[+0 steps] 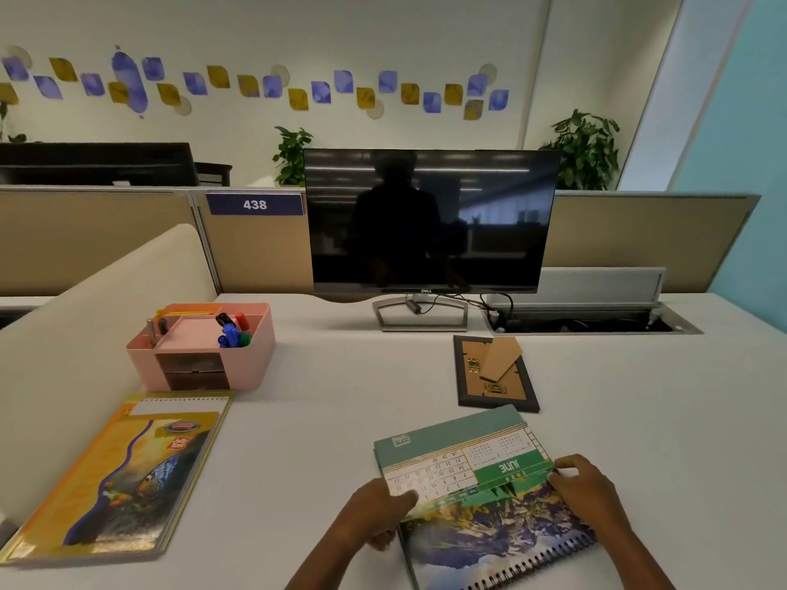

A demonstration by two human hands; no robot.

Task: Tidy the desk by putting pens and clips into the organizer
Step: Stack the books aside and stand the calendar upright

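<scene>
Both hands grip a spiral-bound desk calendar (481, 500) at the near edge of the white desk (340, 419); the left hand (379, 515) pinches its left side, thumb pressed on the date grid with fingers curled beneath; the right hand (585, 487) clamps the right edge, fingers close together. The pink organizer (204, 347) stands well apart at the far left, markers (233, 330) upright in its right compartment; a notebook (123, 479) lies near left; a picture frame (494, 372) lies face down just beyond the calendar, before the dark monitor (430, 219).
</scene>
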